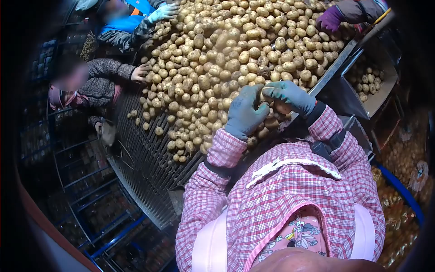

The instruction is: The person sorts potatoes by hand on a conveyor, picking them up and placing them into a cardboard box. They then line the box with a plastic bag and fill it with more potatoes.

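Head view: potatoes [204, 68] heap over the slatted table [140, 140], and two gloved hands are busy at its near edge.
Right hand [290, 96]: fingers bent round a potato [262, 96], closed on it above the table's near edge, presumably for a closer look.
Left hand [245, 111]: half curled, right up against that same potato; whether it grips or merely steadies, I cannot tell, as the fingertips are hidden.
Gloves: grey on both hands, likely against dirt and rough skins.
Table rim: a metal strip [334, 68] runs along the table's right side, probably stopping potatoes from rolling off.
Bin: a box [383, 96] sits just outside the table's right side, potatoes inside, seemingly within easy reach.
Co-workers: a bare hand [140, 72] at the table's left side, a pale glove [163, 12] at its far left, a purple glove [330, 19] at its far right.
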The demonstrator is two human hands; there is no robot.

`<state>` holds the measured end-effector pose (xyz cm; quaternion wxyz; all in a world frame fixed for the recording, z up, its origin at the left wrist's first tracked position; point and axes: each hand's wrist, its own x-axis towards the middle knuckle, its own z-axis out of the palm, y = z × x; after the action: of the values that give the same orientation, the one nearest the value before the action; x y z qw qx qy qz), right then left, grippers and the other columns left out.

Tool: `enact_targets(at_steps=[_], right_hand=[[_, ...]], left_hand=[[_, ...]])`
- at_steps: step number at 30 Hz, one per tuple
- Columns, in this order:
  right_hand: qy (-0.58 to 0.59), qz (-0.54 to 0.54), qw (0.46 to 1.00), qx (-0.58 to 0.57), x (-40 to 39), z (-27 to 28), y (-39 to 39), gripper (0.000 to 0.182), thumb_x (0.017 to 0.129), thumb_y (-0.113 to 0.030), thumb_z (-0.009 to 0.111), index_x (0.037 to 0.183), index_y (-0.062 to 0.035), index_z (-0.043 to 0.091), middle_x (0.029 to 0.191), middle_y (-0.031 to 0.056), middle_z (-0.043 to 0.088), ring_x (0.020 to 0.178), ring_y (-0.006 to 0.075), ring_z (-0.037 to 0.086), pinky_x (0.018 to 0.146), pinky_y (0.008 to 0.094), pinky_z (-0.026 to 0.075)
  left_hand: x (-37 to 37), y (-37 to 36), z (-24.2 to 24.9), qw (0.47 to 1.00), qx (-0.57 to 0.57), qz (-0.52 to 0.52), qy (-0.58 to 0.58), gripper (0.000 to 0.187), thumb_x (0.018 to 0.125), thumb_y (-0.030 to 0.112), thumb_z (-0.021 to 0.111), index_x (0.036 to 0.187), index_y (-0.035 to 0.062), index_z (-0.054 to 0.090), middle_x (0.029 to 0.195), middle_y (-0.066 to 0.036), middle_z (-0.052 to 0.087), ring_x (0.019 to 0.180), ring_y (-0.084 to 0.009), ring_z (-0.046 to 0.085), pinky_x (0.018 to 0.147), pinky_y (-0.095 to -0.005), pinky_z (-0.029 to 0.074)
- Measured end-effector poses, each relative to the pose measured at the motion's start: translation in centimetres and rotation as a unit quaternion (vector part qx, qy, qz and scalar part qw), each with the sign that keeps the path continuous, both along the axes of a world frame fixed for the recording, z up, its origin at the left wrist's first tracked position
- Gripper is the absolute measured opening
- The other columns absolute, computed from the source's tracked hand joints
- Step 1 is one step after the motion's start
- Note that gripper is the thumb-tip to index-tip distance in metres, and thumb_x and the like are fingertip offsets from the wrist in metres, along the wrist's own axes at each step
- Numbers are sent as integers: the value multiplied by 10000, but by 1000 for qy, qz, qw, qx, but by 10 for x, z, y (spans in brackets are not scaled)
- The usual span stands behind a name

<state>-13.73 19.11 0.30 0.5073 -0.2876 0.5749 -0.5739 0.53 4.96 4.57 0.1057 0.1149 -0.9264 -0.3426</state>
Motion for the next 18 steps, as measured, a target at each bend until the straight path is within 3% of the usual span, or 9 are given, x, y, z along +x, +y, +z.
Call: enact_targets(at_steps=[3,6,8,9,11,12,15,17,18], right_hand=[[-97,-18,995,-12,4,-11,11,250,988,-256,631,906,-29,697,823,-13,630,767,86,539,728,263,445],[-95,-45,994,-40,1,-9,28,274,987,-277,644,1017,-19,731,915,26,703,829,109,614,806,253,483],[-163,-83,981,-62,-12,-6,45,335,989,-283,646,1158,-1,708,1044,70,732,914,135,663,884,248,495],[-138,-103,983,-56,-24,20,61,375,983,-304,654,1183,12,683,1054,74,725,884,137,662,804,262,527],[-85,-171,982,-2,-52,18,98,492,964,-423,610,1227,-9,647,1013,73,711,668,98,625,539,215,506],[-74,-206,976,16,-63,35,112,463,978,-403,587,1236,-22,641,1016,60,713,668,98,627,524,211,512],[-56,-339,939,10,-117,2,188,397,1003,-348,601,1246,-38,649,1073,67,714,721,131,680,599,232,569],[20,-383,920,80,-160,-16,242,400,1017,-355,608,1299,-71,629,1049,77,706,721,126,684,549,235,567],[138,-394,902,112,-192,-42,277,418,1013,-338,621,1337,-72,613,1147,81,685,900,140,666,742,259,548]], left_hand=[[-9,1,-8,1000,21,-3,12,306,817,139,671,1107,46,706,925,-138,692,833,-278,673,757,-381,542],[-17,-10,-23,948,300,67,-83,224,852,101,637,1038,32,743,835,-99,726,734,-187,665,702,-327,540],[-20,-22,-25,935,313,101,-130,224,892,112,627,1064,33,746,852,-89,746,747,-144,661,699,-298,535],[-20,-30,-27,927,320,118,-154,225,912,117,621,1078,33,748,861,-84,755,754,-123,659,697,-283,533],[-18,-52,-45,952,259,140,-86,250,966,202,637,1133,52,749,950,-75,755,797,-110,663,723,-260,536],[-19,-63,-35,957,228,155,-91,242,976,202,638,1127,49,750,971,-52,749,788,-92,652,700,-241,533],[-22,-114,-51,972,146,154,-98,240,974,207,654,1138,60,751,1078,-42,748,843,-108,661,767,-261,546],[-42,-127,-40,993,23,115,-29,259,919,253,696,1102,78,751,1123,-134,732,1027,-261,696,937,-358,536],[-56,-135,-42,992,-29,119,-19,267,913,245,707,1115,74,743,1112,-127,732,1027,-252,694,921,-349,536]])
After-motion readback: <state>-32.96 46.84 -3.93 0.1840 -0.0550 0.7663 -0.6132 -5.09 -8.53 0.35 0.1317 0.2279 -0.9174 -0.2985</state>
